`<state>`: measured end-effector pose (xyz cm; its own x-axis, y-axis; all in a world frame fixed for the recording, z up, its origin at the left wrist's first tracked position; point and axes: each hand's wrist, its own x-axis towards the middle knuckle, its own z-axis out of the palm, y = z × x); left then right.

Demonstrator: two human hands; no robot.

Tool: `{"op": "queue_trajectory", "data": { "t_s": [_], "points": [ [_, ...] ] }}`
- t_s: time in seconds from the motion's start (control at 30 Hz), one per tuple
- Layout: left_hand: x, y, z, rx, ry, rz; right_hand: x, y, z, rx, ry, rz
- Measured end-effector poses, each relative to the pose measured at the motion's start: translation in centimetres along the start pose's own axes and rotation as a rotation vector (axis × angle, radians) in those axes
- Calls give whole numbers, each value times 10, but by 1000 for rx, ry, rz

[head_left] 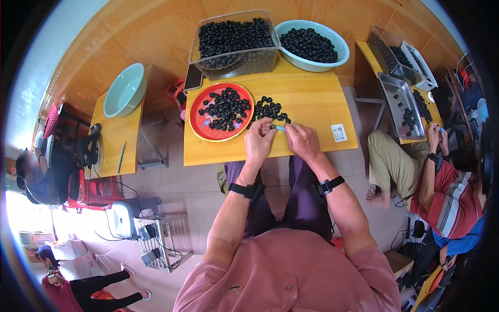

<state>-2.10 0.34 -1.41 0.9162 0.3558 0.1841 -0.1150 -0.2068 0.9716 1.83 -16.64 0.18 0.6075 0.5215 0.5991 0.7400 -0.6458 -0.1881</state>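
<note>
My left hand [259, 141] pinches a small round black piece [273, 126] over the near part of the yellow table [312, 104]. In my right hand [303, 141] is a thin light-blue stick-like tool [280, 128], its tip against or very close to that piece. What kind of tool it is, I cannot make out. Just beyond my hands lies a loose pile of black bead-like pieces [270, 108], some with visible holes. Left of them, a red round tray [197, 125] with a gold rim carries many more of the same.
At the table's back stand a clear plastic bin [249, 61] and a light-green basin [317, 66], both full of black pieces. A phone [193, 77] lies beside the bin; a white label [339, 133] is at right. Another person [447, 192] works at a metal tray [403, 136].
</note>
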Motion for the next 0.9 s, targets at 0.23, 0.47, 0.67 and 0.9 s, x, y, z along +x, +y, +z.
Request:
{"op": "queue_trajectory", "data": {
  "t_s": [0.23,0.47,0.67,0.9],
  "points": [
    [3,-7,-2,-162,-35,-34,0,-1,2,19,-14,9],
    [4,-3,-4,-267,-59,-67,2,-2,-1,25,-8,14],
    [4,-7,-4,-257,-46,-55,2,-1,1,27,1,5],
    [1,-4,-7,-195,-80,-134,1,2,5,-8,15,81]
  ]
}}
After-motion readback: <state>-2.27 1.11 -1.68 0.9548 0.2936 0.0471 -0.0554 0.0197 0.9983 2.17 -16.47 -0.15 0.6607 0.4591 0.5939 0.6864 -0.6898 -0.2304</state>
